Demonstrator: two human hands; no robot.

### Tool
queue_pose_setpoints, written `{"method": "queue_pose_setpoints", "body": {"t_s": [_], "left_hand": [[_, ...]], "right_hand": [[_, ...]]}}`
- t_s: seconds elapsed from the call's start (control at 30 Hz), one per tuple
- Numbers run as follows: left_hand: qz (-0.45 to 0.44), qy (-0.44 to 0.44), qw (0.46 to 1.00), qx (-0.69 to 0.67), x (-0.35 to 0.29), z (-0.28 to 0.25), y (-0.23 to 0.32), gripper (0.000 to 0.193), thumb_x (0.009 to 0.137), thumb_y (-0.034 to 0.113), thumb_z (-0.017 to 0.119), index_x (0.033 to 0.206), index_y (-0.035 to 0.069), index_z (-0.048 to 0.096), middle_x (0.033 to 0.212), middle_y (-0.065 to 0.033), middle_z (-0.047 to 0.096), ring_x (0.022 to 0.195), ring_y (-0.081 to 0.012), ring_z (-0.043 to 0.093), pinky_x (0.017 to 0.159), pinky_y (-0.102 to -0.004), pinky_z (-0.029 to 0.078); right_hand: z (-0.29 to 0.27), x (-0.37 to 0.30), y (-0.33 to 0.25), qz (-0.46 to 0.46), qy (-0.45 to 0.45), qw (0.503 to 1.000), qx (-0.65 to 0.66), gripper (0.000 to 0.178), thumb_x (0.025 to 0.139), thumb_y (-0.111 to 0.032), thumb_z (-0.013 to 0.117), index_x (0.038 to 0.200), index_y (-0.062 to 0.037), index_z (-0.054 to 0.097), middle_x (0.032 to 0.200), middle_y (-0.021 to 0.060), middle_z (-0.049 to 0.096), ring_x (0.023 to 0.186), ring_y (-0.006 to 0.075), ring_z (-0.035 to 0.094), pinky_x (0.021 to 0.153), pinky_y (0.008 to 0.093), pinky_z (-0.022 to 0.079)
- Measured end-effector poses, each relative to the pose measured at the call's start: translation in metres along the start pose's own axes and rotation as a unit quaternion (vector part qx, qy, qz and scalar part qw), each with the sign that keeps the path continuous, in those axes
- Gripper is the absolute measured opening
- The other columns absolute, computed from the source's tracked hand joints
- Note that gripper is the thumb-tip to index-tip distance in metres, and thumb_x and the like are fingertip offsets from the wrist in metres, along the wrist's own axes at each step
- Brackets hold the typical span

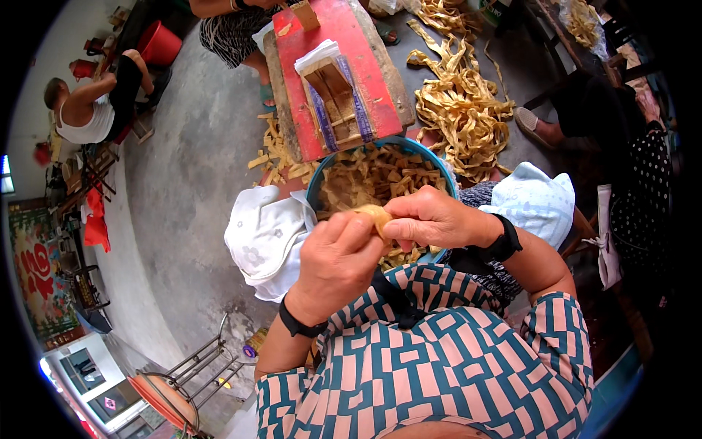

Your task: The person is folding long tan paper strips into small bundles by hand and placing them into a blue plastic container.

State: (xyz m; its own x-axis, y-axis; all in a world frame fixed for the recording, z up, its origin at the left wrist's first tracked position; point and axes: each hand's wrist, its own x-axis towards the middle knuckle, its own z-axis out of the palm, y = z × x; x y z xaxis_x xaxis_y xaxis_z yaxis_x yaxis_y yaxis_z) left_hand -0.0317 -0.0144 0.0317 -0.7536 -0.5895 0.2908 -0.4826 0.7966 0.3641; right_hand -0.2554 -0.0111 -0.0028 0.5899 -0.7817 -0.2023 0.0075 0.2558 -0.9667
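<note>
My left hand (338, 254) and my right hand (433, 218) meet in front of my body, both closed with fingertips pinched. Between them they hold a small folded tan strip (377, 215), partly hidden by the fingers. Just beneath is a blue basin (443, 167) filled with many short tan folded pieces (365, 174). White cloth with grey flower prints (267, 234) lies at the basin's left, over my knee. On the right side a pale blue cloth (532, 201) covers the other knee.
Beyond the basin a red-topped bench (292, 44) carries a small wooden jig (329, 84). Long tan strips (464, 102) heap on the floor at its right; short pieces (276, 157) lie at its left. People sit nearby. A metal-framed chair (164, 402) stands at lower left.
</note>
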Motion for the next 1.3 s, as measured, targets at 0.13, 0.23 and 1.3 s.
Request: {"method": "queue_pose_setpoints", "body": {"t_s": [0.13,0.23,1.3], "left_hand": [[0.016,-0.002,1.000,0.008,0.001,0.006,0.003,0.020,0.074,0.013,0.081,0.090,0.010,0.070,0.103,-0.0057,0.065,0.087,-0.0236,0.066,0.063,-0.0302,0.053],[0.017,0.070,0.995,0.062,-0.006,0.016,0.005,0.018,0.076,0.012,0.079,0.093,0.011,0.072,0.116,-0.0068,0.067,0.104,-0.0273,0.066,0.081,-0.0375,0.056],[-0.405,-0.008,0.715,-0.570,-0.024,0.014,-0.011,0.010,0.097,0.007,0.065,0.089,0.002,0.067,0.078,-0.0031,0.069,0.062,-0.0070,0.059,0.055,-0.0222,0.048]], "right_hand": [[0.007,-0.001,0.010,0.068,0.026,0.988,0.138,0.027,0.102,-0.029,0.067,0.098,-0.0023,0.071,0.076,-0.0020,0.065,0.064,0.0041,0.058,0.056,0.0200,0.043],[0.010,-0.001,0.012,0.058,0.059,0.971,0.226,0.023,0.100,-0.026,0.068,0.103,-0.0042,0.072,0.078,-0.0039,0.064,0.063,0.0017,0.054,0.055,0.0179,0.040],[0.002,-0.010,0.010,-0.041,0.095,0.993,0.054,0.031,0.097,-0.008,0.067,0.127,-0.0015,0.060,0.083,-0.0010,0.066,0.067,0.0023,0.056,0.058,0.0208,0.045]]}}
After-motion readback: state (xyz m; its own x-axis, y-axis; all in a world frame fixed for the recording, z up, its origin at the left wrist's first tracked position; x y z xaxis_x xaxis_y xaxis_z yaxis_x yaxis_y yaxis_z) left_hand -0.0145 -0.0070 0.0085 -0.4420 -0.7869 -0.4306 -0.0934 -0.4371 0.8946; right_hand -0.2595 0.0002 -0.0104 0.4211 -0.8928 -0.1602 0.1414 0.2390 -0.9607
